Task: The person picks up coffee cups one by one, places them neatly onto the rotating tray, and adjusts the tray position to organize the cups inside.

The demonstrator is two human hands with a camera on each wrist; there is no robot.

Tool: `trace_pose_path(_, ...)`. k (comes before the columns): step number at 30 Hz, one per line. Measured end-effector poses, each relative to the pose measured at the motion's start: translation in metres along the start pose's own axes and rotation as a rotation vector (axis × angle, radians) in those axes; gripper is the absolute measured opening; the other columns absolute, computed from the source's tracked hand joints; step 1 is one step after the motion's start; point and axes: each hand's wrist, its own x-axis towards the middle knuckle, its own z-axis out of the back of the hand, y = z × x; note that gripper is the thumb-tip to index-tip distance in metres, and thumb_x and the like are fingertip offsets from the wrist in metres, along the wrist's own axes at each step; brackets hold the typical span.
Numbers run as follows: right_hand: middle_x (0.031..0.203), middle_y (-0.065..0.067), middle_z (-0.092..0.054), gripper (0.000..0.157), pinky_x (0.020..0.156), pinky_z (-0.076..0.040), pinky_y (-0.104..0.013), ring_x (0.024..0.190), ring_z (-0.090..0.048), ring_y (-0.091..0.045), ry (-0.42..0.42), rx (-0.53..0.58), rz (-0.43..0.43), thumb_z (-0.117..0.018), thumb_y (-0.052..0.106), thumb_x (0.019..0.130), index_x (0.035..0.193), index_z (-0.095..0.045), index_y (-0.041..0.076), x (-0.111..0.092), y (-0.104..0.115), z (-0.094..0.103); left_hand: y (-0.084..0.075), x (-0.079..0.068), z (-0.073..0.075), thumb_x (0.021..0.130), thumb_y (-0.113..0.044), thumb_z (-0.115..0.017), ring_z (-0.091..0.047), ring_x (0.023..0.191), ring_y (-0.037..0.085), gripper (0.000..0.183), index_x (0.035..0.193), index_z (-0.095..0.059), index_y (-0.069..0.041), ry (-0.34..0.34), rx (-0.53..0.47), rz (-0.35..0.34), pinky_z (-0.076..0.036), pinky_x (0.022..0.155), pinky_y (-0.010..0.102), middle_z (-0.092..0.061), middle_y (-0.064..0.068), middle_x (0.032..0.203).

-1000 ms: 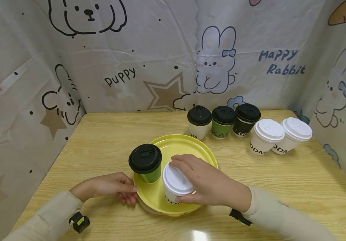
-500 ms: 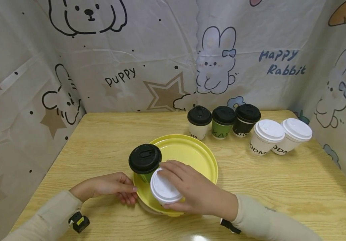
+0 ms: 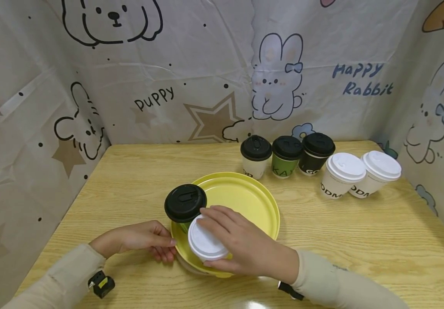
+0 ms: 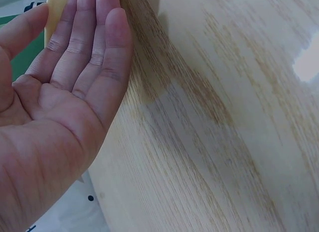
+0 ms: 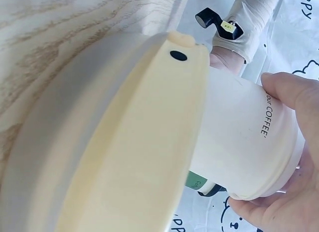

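My right hand [image 3: 247, 246] grips a white paper coffee cup with a white lid [image 3: 206, 241] from above, over the near left part of a round yellow tray [image 3: 247, 201]. In the right wrist view the cup [image 5: 234, 127] is upright relative to the tray, with thumb and fingers around its lid end; the tray wall hides its base. Close against it stands a green cup with a black lid [image 3: 185, 202], partly covered by the white one. At the tray's left rim my left hand [image 3: 141, 239] holds the edge, thumb on top and fingers below.
At the back right stand a white cup with black lid [image 3: 256, 154], a green cup [image 3: 285, 156] and a black cup [image 3: 316, 152]. Two white-lidded cups [image 3: 342, 176] are further right. Printed cloth [image 3: 148, 77] walls the wooden table [image 3: 129, 184].
My right hand has moved the white cup left and toward me across the tray, up against the green cup. My left hand has stayed at the rim.
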Motion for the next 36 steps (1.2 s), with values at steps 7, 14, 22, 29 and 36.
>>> trace_pose_path(7,0.149,-0.009,-0.037,0.075,0.111,-0.032,-0.036,0.136,-0.036,-0.027,0.028,-0.013,-0.013,-0.066,0.055,0.083,0.14,-0.042,0.012,-0.0006,0.0008,0.0003,-0.0011,-0.0004,-0.0001,0.098,-0.018,-0.053,-0.068,0.076,0.014,0.033,0.098,-0.065,0.013,0.0,0.003,0.003,-0.056,0.068,0.027,-0.072,0.012,0.087)
trace_pose_path(14,0.149,-0.01,-0.037,0.078,0.111,-0.032,-0.037,0.137,-0.035,-0.027,0.031,-0.031,-0.01,-0.069,0.055,0.082,0.14,-0.042,0.011,-0.0014,0.0025,0.003,-0.0017,-0.0011,0.0004,0.098,-0.019,-0.053,-0.068,0.076,0.014,0.035,0.098,-0.065,0.013,-0.007,0.014,0.009,-0.056,0.069,0.028,-0.072,0.013,0.087)
trace_pose_path(22,0.153,-0.01,-0.031,0.082,0.113,-0.028,-0.038,0.142,-0.026,-0.028,0.087,-0.048,0.009,-0.066,0.058,0.082,0.144,-0.037,0.013,-0.0046,0.0005,0.004,0.0,-0.0009,0.0005,0.098,-0.019,-0.053,-0.068,0.077,0.015,0.034,0.099,-0.066,0.012,-0.001,0.007,0.011,-0.056,0.069,0.028,-0.072,0.013,0.088)
trace_pose_path(29,0.154,-0.009,-0.029,0.085,0.113,-0.028,-0.039,0.143,-0.023,-0.029,0.089,-0.047,0.024,-0.064,0.059,0.083,0.147,-0.033,0.013,-0.0056,-0.0016,0.0041,0.0004,-0.0001,0.0005,0.098,-0.02,-0.053,-0.068,0.077,0.014,0.034,0.098,-0.066,0.012,-0.002,0.008,0.011,-0.056,0.068,0.028,-0.072,0.013,0.087)
trace_pose_path(36,0.155,-0.008,-0.028,0.088,0.111,-0.031,-0.042,0.143,-0.023,-0.03,0.086,-0.028,0.024,-0.064,0.061,0.082,0.148,-0.03,0.013,-0.0061,-0.0021,0.0054,-0.0007,-0.0002,-0.0005,0.098,-0.019,-0.053,-0.068,0.077,0.014,0.035,0.099,-0.065,0.013,0.004,0.0,0.006,-0.056,0.068,0.027,-0.072,0.012,0.088)
